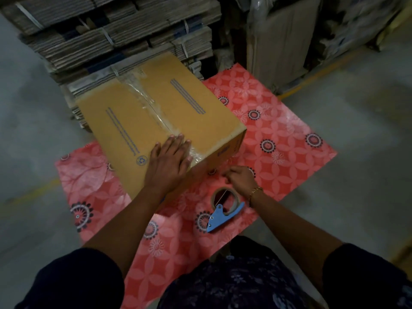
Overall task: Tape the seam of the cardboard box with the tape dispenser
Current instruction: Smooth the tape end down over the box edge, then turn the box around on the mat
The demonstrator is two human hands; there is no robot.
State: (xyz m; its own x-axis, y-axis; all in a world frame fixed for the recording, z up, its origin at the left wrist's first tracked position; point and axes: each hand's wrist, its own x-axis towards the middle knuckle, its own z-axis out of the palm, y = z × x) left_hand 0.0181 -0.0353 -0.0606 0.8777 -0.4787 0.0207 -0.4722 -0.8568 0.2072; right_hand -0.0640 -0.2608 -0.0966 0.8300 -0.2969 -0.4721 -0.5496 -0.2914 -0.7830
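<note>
A brown cardboard box [133, 121] lies on a red flowered mat [278, 134]. Clear tape [145, 99] runs along its centre seam from the far edge to the near edge. My left hand [171, 161] lies flat, fingers spread, on the near end of the taped seam. My right hand [240, 178] hovers by the box's near side, fingers pinched together; I cannot see whether it holds a bit of tape. The blue tape dispenser [224, 210] with its tape roll lies on the mat just under my right wrist, touched by neither hand.
Bundled stacks of flattened cardboard [111, 36] rise behind the box. Wrapped upright cartons [283, 41] stand at the back right. Grey concrete floor [356, 175] surrounds the mat, with a yellow line at the right.
</note>
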